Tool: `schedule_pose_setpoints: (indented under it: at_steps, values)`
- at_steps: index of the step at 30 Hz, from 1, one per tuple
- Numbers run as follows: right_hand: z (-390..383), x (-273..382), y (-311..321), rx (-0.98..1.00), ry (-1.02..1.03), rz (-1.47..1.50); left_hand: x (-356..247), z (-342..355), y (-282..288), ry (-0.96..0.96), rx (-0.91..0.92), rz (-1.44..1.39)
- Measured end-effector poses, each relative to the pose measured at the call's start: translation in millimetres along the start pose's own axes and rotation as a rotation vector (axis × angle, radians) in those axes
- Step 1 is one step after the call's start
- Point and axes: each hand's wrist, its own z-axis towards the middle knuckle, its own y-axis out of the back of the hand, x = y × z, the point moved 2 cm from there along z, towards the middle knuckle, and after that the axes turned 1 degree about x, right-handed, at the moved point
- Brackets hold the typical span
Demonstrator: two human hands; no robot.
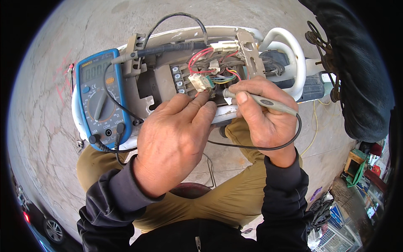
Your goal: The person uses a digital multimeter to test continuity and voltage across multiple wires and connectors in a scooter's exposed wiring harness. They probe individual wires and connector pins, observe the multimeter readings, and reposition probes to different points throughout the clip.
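Observation:
My right hand [270,113] pinches a slim grey test probe [268,103], its black lead curving down beneath the wrist. The probe points into the wiring of an opened scooter-like body [228,112] with white painted edges. My left hand [174,140] has its fingers closed at a white plug connector [199,82] with red wires; the fingertips' exact hold is partly hidden. Left of the hands, a blue multimeter [100,96] rests on the body, two leads plugged in. A second probe [168,48] lies across the far side.
Screw terminals [178,80] line the cavity beside bundled coloured wires [224,77]. White tubing [296,54] loops up at the right. A padded black seat [361,75] stands at the far right. Assorted goods and a wire crate [336,231] sit lower right; a car [42,227] is lower left.

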Motion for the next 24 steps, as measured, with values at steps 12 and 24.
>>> schedule_pose_setpoints:
  at_steps: [12,24]
  values:
    - [-8.4,-2.5,-5.9,-0.09,0.02,-0.126,1.9,-5.7,-6.5,0.027,-0.009,0.011]
    - [-6.4,2.1,-11.5,-0.136,0.046,-0.199,3.2,-4.7,-8.3,-0.004,-0.037,0.013]
